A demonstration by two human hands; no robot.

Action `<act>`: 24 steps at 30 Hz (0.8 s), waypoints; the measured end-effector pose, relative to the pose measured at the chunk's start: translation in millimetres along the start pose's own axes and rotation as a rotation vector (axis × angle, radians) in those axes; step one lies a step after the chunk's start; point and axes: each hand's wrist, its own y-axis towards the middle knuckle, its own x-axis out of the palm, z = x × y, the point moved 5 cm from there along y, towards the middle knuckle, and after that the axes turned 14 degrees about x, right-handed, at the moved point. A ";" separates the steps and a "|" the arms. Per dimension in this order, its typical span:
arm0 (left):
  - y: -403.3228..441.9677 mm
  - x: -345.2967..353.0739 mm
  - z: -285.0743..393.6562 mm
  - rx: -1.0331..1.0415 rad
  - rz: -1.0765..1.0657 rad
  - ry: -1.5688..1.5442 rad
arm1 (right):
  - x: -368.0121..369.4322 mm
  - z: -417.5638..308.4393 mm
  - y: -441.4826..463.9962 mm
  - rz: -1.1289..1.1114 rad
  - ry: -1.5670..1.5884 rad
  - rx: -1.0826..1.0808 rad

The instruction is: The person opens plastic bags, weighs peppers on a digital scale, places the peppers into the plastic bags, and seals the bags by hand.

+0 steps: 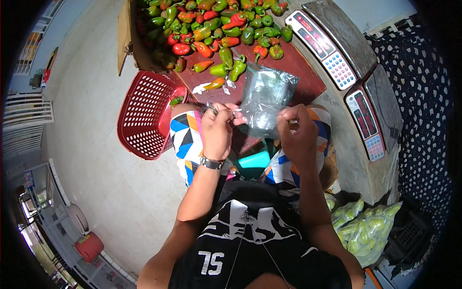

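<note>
My left hand (219, 126) and my right hand (297, 130) pinch a thin clear bag (264, 108), one on each side. The bag is over the near edge of the red surface (309, 79). Lots of red and green peppers (202, 33) sit toward the far edge. A red basket (136, 107) stands just beside the left edge.

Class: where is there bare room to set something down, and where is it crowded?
Bare floor lies left of the red basket. A small red tabletop patch shows between the clear plastic and the upper scale. Crowded: the far tabletop, heaped with peppers.
</note>
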 end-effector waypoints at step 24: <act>-24.5 -3.5 11.5 -0.156 -0.026 -0.142 | 50.2 14.3 0.0 -0.150 0.222 0.078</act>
